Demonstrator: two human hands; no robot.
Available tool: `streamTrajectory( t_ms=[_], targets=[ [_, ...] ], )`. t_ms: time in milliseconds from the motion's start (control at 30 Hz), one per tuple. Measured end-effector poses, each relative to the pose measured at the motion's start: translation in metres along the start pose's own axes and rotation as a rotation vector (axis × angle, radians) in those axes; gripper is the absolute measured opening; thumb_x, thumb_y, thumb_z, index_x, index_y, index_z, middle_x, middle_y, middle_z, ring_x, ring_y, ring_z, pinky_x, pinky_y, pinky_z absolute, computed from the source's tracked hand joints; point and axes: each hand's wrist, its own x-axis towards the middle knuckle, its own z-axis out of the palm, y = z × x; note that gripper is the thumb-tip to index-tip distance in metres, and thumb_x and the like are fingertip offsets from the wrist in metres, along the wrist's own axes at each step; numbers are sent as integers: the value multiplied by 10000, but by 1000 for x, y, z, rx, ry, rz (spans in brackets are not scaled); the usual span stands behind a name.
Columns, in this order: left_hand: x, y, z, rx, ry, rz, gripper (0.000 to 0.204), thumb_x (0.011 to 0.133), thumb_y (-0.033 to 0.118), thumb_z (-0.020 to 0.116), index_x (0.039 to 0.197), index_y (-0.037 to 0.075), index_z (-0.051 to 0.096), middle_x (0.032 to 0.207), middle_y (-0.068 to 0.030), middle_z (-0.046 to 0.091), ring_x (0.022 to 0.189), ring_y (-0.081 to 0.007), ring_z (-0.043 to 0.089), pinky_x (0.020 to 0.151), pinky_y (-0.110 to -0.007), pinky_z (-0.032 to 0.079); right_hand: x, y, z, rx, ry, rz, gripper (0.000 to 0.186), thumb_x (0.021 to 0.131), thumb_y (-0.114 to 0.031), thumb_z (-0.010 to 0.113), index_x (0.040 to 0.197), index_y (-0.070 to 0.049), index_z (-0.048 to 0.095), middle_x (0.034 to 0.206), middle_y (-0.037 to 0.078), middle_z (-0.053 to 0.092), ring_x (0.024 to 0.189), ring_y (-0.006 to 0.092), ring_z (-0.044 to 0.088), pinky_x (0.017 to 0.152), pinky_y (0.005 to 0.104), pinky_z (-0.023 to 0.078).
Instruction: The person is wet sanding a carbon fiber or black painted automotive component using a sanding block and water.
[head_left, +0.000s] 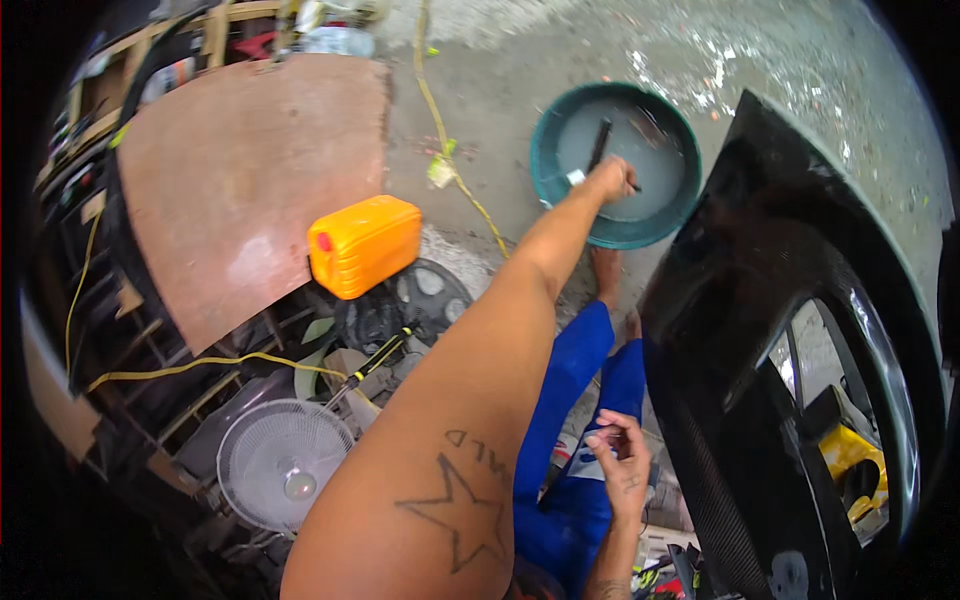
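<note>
A round green basin of cloudy water stands on the floor ahead of me. My left hand reaches over it with the fingers closed. A small dark tip shows at the fingertips, but what it belongs to is hidden. Beside the hand, a black bar-like piece slants over the water, with a small white piece near its lower end. Above my lap, my right hand is loosely curled with the fingers apart, holding nothing. A glossy black carbon-weave car panel with a large opening stands close to my right.
An orange jerrycan sits at left before a brown board. A black wheel cover lies under it. A round mesh fan guard is near left. A yellow cord crosses the floor. Yellow-and-black gear shows through the panel's opening.
</note>
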Motion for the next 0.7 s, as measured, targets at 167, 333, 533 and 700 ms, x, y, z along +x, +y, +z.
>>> streamTrajectory(
  t_ms=[167, 333, 533, 700],
  targets=[
    [50, -18, 36, 365, -138, -173, 321, 932, 75, 535, 1202, -13, 684, 1335, -257, 631, 1240, -370, 620, 1082, -467, 473, 22, 6, 27, 86, -8, 31, 398, 825, -47, 837, 1192, -64, 686, 1059, 27, 636, 893, 112, 602, 842, 256, 507],
    [-24, 1, 7, 72, 84, 128, 238, 828, 224, 799, 876, 11, 704, 901, -168, 685, 850, -330, 653, 783, -422, 512, 10, -49, 13, -17, -40, -76, 353, 846, -108, 840, 1169, -54, 708, 1120, 56, 661, 955, 145, 620, 868, 277, 504],
    [-130, 125, -68, -152, 456, 140, 137, 847, 77, 799, 923, -5, 720, 884, -100, 634, 784, -197, 641, 717, -308, 511, -13, -133, -36, 151, 192, -435, 259, 931, -49, 739, 1178, -1, 681, 1073, 67, 686, 985, 150, 645, 903, 287, 521],
    [-186, 232, -86, -458, 571, 144, 124, 885, 31, 768, 996, -6, 729, 941, -55, 642, 817, -136, 627, 742, -266, 507, 11, -172, -71, 454, 317, -484, 496, 1026, -309, 650, 1356, 55, 577, 1345, 151, 611, 1187, 214, 610, 1013, 359, 506]
  ],
)
